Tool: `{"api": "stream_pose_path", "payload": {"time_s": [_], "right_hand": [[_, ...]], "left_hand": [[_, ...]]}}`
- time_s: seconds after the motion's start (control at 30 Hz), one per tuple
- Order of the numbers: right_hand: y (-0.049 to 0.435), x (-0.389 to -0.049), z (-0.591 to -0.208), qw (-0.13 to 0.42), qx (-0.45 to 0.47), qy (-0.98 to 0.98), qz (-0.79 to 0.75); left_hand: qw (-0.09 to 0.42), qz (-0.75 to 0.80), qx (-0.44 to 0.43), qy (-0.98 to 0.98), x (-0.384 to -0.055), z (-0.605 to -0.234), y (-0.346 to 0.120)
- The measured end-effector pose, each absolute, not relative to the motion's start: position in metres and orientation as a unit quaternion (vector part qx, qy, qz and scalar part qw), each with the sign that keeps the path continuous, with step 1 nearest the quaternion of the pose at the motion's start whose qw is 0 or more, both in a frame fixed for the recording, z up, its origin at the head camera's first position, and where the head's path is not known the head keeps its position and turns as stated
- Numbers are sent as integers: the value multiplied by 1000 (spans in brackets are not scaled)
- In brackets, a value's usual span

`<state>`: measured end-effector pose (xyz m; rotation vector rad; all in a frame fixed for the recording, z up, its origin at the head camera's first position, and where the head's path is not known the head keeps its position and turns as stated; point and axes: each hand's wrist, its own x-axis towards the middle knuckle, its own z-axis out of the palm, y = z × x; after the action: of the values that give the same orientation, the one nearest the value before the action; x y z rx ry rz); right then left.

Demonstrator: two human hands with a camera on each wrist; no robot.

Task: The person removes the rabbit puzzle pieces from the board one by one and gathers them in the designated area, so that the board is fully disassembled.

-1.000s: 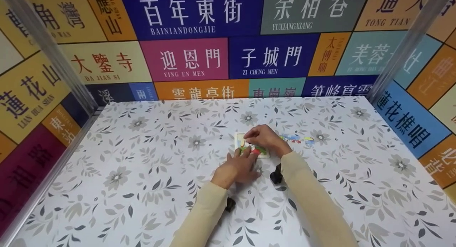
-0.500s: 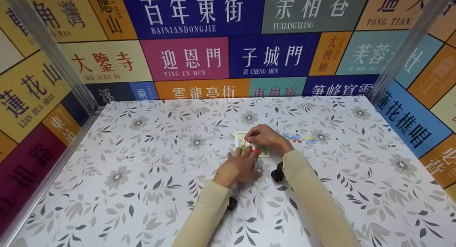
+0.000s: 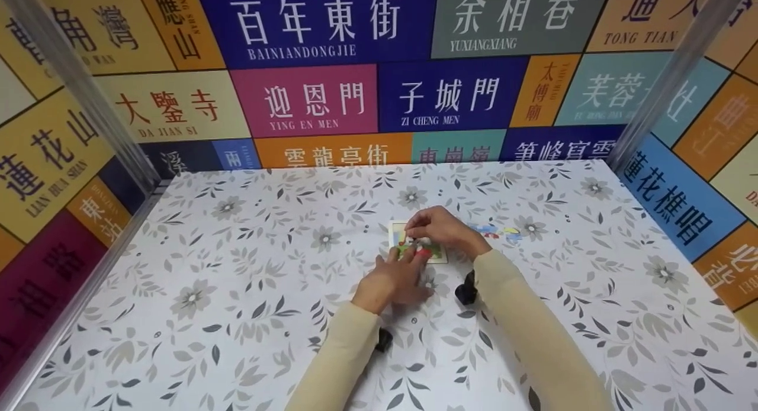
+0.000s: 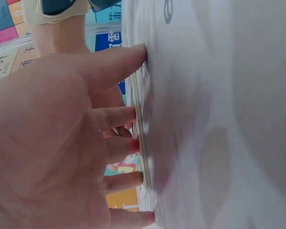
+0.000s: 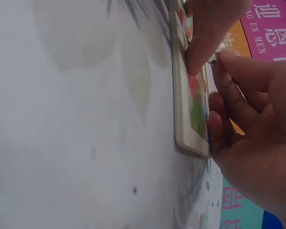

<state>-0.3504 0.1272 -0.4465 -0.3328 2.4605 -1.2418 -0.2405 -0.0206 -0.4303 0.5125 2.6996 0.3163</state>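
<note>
A wall of coloured sign panels [image 3: 305, 98] stands behind your table [image 3: 237, 346], which has a leafy floral cover. Your left hand [image 3: 394, 281] is spread, fingers extended and gripping nothing; its middle fingertips touch the picture board [image 5: 185, 109] and its thumb meets the cover beside it, apparently to stop the board sliding. Your right hand [image 3: 444, 228] is above the board, fingertips pinched together, other fingers loosely curled. The board lies flat on the table beneath both hands. Loose colourful pieces [image 3: 512, 234] lie near the right wrist, presumably for easy reach. The small piece [image 5: 212, 59] sits in the right pinch, probably for fine control; its outline is mostly hidden.
</note>
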Motion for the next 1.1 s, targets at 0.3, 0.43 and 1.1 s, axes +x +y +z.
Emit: {"api": "stream_pose_path", "payload": {"time_s": [0.3, 0.43, 1.1], "right_hand": [[128, -341, -449, 130, -150, 867, -457], [128, -338, -446, 122, -158, 868, -454], [170, -335, -420, 76, -111, 880, -456]], "left_hand": [[182, 119, 187, 958, -240, -432, -23], [179, 108, 182, 961, -240, -432, -25], [186, 105, 186, 959, -239, -434, -19]]}}
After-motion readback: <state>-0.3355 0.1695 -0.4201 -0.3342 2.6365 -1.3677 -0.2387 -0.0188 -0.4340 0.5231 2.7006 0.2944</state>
